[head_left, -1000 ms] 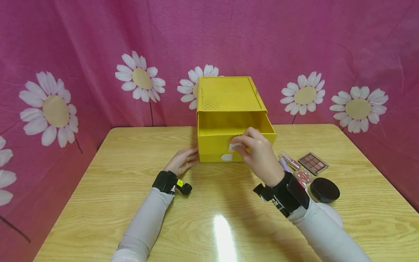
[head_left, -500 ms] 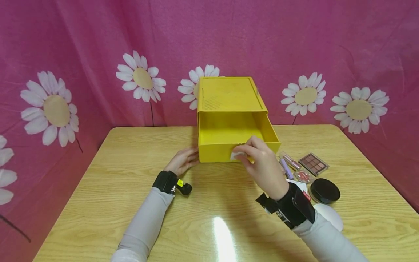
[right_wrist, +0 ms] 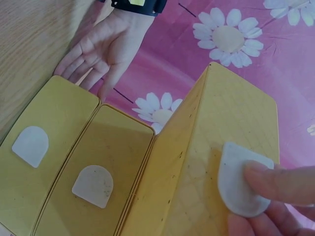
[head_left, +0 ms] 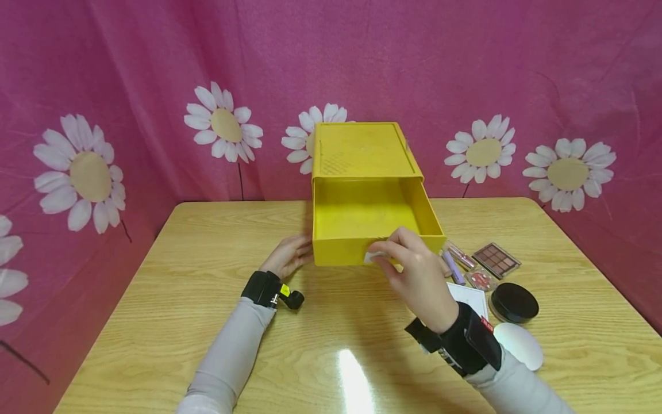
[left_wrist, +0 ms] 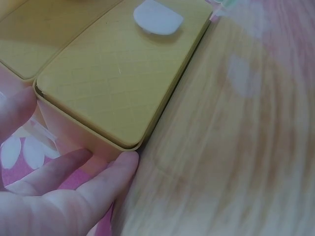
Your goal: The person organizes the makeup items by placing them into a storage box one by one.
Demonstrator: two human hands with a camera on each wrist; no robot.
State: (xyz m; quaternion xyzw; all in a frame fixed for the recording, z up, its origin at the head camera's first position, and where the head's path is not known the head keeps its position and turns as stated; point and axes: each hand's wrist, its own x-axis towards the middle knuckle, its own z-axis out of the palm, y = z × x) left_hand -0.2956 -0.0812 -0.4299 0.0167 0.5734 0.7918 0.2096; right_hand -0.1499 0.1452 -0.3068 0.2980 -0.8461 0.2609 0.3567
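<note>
A yellow drawer box (head_left: 364, 150) stands near the back of the table, its top drawer (head_left: 341, 253) pulled well out. The inside of that drawer shows bare yellow. My right hand (head_left: 421, 282) pinches the white tab handle (right_wrist: 231, 182) on the drawer front, thumb on one face and fingers behind. Below, two more drawers sit pushed in, each with a white tab (right_wrist: 93, 185), as the right wrist view shows. My left hand (head_left: 287, 257) touches the box's left side with extended fingers (left_wrist: 110, 179), low down beside the bottom drawer (left_wrist: 113, 78).
Makeup lies on the table right of the box: an eyeshadow palette (head_left: 497, 260), a pink tube (head_left: 460, 256), a purple tube (head_left: 453, 268) and a clear case with red (head_left: 481, 280). Nearer are a white card-like item (head_left: 469, 298), a black-lidded round jar (head_left: 514, 303) and a white disc (head_left: 519, 345).
The top drawer has slid further out toward me, its tab still pinched in my right hand, which has moved back and slightly down. My left hand has stayed on the box's side.
</note>
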